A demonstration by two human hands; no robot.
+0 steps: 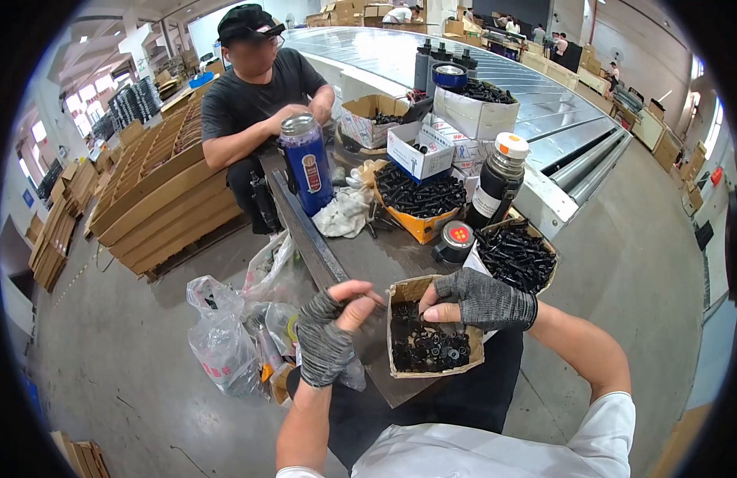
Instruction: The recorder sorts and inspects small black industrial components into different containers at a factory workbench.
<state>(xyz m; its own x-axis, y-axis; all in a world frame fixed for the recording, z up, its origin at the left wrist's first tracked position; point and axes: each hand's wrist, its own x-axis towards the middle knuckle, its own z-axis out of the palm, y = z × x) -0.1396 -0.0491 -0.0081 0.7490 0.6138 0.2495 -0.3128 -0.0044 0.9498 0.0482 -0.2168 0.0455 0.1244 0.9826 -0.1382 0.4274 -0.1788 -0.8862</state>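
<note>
A small worn cardboard box [396, 350] on the table edge before me holds many small black rings and washer-like parts [440, 352]. My right hand [484, 301], in a grey fingerless glove, reaches over its far rim with thumb and fingertips pinched together inside. Whatever they pinch is too small to name. Just left of the box is my left hand [329, 331], gloved the same way. Its thumb and index finger come together toward the box, and what they hold, if anything, cannot be made out.
Boxes of black cylindrical parts [420, 191] [516, 255] stand beyond, near a steel flask [496, 183], its cup lid [454, 241], a blue jar [306, 163] and a white rag [344, 211]. A co-worker [261, 88] sits across. Plastic bags [221, 334] lie at left.
</note>
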